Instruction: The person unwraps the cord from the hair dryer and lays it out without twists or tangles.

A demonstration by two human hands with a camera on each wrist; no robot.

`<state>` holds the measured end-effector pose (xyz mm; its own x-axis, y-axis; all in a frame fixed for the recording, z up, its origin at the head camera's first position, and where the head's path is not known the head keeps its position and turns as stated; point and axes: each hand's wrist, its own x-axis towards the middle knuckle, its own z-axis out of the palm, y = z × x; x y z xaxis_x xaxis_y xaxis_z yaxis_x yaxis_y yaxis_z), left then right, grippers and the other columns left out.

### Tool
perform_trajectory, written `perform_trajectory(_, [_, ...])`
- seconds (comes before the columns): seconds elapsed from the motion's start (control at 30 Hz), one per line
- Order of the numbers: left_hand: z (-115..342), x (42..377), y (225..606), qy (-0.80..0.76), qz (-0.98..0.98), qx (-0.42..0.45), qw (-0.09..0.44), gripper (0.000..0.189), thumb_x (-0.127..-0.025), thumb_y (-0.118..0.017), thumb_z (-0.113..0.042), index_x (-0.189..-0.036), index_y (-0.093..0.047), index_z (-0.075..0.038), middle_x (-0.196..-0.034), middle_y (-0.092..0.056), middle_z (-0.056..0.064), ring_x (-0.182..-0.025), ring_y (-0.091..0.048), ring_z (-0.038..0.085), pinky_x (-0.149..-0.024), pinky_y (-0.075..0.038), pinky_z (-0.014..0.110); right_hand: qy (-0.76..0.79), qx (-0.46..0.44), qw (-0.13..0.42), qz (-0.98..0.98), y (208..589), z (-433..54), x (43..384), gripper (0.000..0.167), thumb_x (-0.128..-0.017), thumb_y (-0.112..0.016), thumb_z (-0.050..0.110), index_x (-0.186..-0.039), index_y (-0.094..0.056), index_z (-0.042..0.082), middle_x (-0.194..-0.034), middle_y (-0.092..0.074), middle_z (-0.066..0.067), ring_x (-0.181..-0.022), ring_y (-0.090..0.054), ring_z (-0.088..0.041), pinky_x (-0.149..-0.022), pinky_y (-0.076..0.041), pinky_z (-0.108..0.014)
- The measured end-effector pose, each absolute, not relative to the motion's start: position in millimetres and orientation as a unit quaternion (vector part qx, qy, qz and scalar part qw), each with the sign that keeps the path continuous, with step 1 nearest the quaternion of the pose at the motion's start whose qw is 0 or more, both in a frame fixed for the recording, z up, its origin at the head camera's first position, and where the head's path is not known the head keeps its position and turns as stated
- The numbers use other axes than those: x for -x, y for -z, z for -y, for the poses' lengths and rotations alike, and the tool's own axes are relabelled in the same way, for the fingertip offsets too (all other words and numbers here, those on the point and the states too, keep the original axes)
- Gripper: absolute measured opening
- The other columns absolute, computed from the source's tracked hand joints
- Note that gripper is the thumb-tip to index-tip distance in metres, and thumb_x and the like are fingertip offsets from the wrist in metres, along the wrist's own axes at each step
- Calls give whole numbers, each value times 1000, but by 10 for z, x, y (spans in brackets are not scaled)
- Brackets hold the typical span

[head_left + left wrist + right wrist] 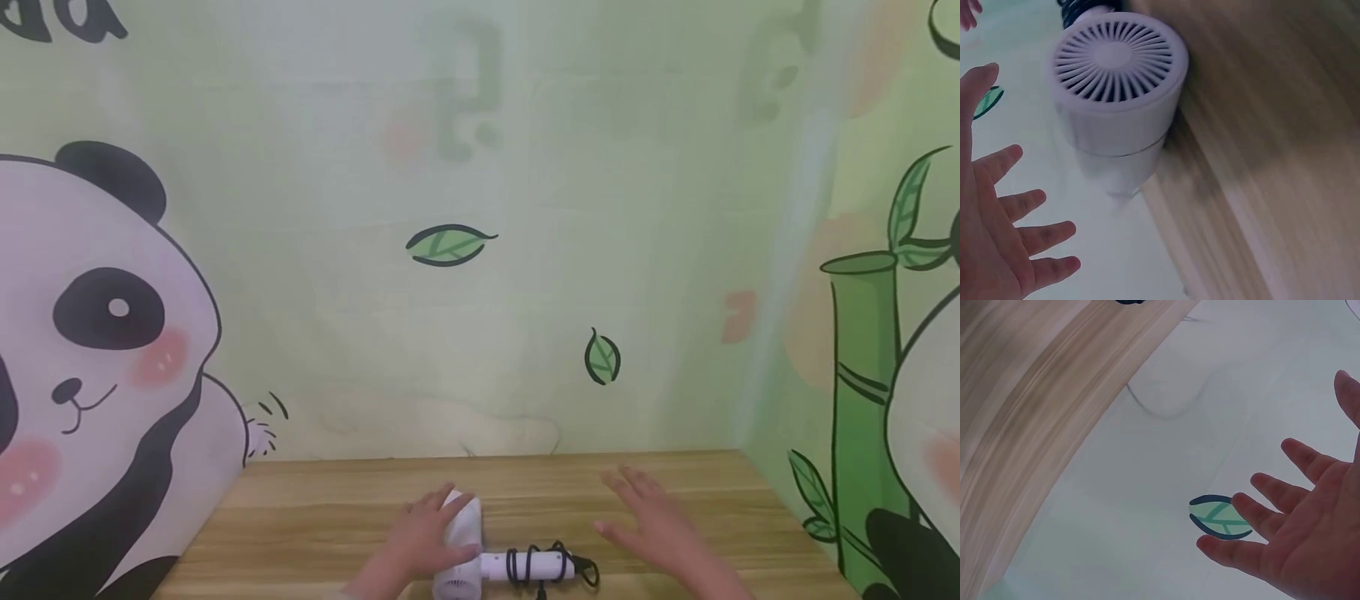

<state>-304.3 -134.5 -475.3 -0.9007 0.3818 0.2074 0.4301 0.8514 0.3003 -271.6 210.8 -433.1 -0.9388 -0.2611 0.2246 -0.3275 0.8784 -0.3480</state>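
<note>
A white hair dryer [463, 575] lies on the wooden table, its handle pointing right with a black cord [534, 563] wound around it. Its round slotted air-intake end [1116, 59] faces the left wrist camera. My left hand [422, 537] is over the dryer's barrel in the head view, fingers spread; the left wrist view shows those fingers [1041, 240] straight and apart from the dryer. To the right of the handle, my right hand [656, 529] hovers with fingers spread and nothing in it. The right wrist view shows its palm [1316, 550] bare.
The wooden table [337, 492] runs back to a pale green backdrop [315, 250] printed with pandas, leaves and bamboo. The backdrop also stands along the left and right sides of the table.
</note>
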Motion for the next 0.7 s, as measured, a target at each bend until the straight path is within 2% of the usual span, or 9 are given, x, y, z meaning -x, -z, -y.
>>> perform_trajectory(0.17, [1215,3084,4873,209,962,164,66,78,-85,-72,-52,-143,-56,-3,-139,-57,34,-115,-64,53,-88,-55,64,-205,-160,78,962,4364,-2095,2695,75,-91,-68,53,-148,-52,7,-157,-42,-30,-140,-43,-56,-107,-39,-77])
perform_trajectory(0.27, [1126,3111,4924,255,959,115,46,87,-86,-73,-49,-146,-47,7,-125,-64,37,-98,-68,45,-80,-58,56,-208,-164,78,961,4394,-2096,2694,74,-91,-69,52,-147,-53,6,-156,-42,-31,-138,-44,-57,-107,-40,-76])
perform_trajectory(0.43, [1009,3141,4994,356,933,41,13,100,-83,-76,-40,-150,-29,17,-98,-68,24,-73,-61,26,-59,-54,37,-214,-166,81,959,4449,-2093,2706,73,-91,-69,52,-146,-53,6,-156,-42,-30,-138,-45,-57,-107,-41,-75])
perform_trajectory(0.53, [969,3155,5020,396,918,21,16,100,-80,-77,-33,-149,-26,19,-89,-65,18,-70,-61,23,-56,-54,35,-214,-168,84,959,4461,-2087,2711,73,-91,-70,52,-146,-54,6,-156,-43,-30,-137,-46,-56,-106,-42,-75])
perform_trajectory(0.7, [970,3152,5039,451,892,-7,-1,98,-80,-79,-24,-148,-24,20,-94,-64,24,-73,-64,26,-63,-60,42,-211,-167,83,959,4469,-2071,2724,72,-90,-71,50,-145,-55,7,-155,-44,-30,-136,-47,-55,-106,-43,-74])
